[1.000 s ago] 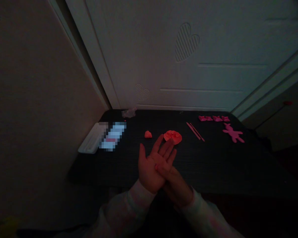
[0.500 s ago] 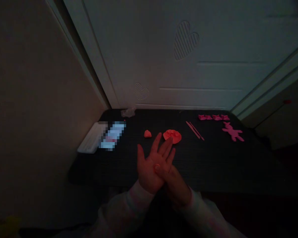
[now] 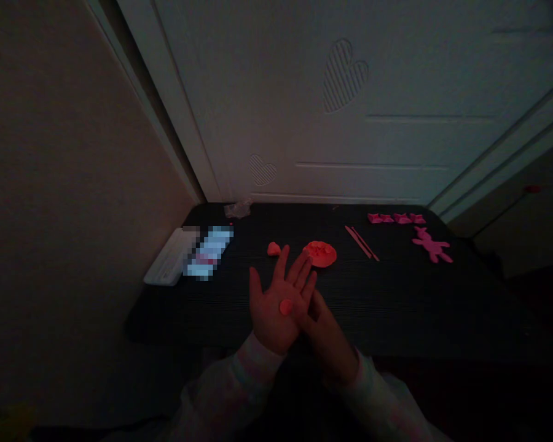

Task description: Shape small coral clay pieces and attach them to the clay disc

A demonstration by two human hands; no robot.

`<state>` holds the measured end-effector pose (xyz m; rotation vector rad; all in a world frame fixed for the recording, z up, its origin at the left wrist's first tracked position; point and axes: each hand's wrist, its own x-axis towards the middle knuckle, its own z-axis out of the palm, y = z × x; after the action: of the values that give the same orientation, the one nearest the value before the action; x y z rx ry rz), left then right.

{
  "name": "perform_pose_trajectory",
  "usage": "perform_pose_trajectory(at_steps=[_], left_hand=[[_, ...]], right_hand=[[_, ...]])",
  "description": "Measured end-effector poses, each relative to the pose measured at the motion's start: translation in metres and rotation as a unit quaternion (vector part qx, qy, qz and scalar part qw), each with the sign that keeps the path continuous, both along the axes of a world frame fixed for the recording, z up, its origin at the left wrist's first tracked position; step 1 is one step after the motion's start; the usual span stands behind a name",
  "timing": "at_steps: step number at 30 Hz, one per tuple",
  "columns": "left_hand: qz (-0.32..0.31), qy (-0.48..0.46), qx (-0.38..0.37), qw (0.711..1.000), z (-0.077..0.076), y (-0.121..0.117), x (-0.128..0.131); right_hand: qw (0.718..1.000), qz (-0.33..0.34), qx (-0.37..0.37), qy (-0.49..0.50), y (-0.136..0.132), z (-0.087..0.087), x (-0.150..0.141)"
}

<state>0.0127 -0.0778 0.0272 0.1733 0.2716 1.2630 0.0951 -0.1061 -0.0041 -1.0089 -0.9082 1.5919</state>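
My left hand (image 3: 276,319) is held palm up above the front of the dark table, open, with its fingers spread. A small flat orange-pink disc of modelling clay (image 3: 286,307) lies on its palm. My right hand (image 3: 329,337) clasps the little-finger side of my left hand, its thumb over the palm edge beside the disc. Its other fingers are mostly hidden behind the left hand. Just beyond the fingertips are a round orange clay piece (image 3: 322,255) with a lumpy top and a small clay lump (image 3: 273,248).
Two thin pink modelling tools (image 3: 362,242) lie right of centre. Farther right are a pink rabbit-shaped figure (image 3: 432,245) and several pink bow-like pieces (image 3: 396,218). At left are a white container (image 3: 170,258), a bright pixelated rectangle (image 3: 209,253) and crumpled clear plastic (image 3: 238,209).
My right thumb has moved off the clay disc toward the palm's edge, so the disc now shows whole. My left hand has shifted slightly left.
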Motion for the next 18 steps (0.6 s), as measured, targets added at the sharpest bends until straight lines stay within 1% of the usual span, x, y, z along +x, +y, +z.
perform_pose_trajectory(at_steps=[2,4,5,7,9,11,13,14,16,18], left_hand=[[0.021,0.032,0.004,0.999,0.001,0.0,0.0],[0.045,0.078,0.013,0.996,0.001,0.0,0.001],[0.055,0.101,0.019,0.993,0.001,-0.001,0.001],[0.067,0.139,0.034,0.987,-0.002,-0.001,0.003],[0.069,0.165,0.046,0.983,-0.005,-0.002,0.004],[0.07,0.183,0.051,0.979,-0.009,-0.001,0.004],[0.074,0.197,0.044,0.977,-0.014,0.001,0.004],[0.075,0.207,0.038,0.975,-0.017,0.002,0.003],[0.07,0.249,0.029,0.966,-0.023,0.003,0.001],[0.05,0.319,0.04,0.946,-0.028,0.003,-0.001]], right_hand=[[0.996,-0.059,0.034,-0.056,0.0,-0.001,0.005],[0.98,-0.109,0.087,-0.141,-0.002,-0.002,0.009],[0.969,-0.115,0.115,-0.186,-0.004,-0.002,0.01],[0.948,-0.095,0.169,-0.252,-0.007,-0.003,0.009],[0.935,-0.069,0.201,-0.283,-0.01,-0.003,0.006],[0.93,-0.066,0.216,-0.291,-0.011,-0.003,0.003],[0.932,-0.071,0.217,-0.282,-0.01,-0.004,0.0],[0.937,-0.072,0.207,-0.271,-0.008,-0.005,0.0],[0.954,-0.067,0.161,-0.245,-0.003,-0.007,0.003],[0.968,-0.069,0.105,-0.218,0.003,-0.009,0.01]])
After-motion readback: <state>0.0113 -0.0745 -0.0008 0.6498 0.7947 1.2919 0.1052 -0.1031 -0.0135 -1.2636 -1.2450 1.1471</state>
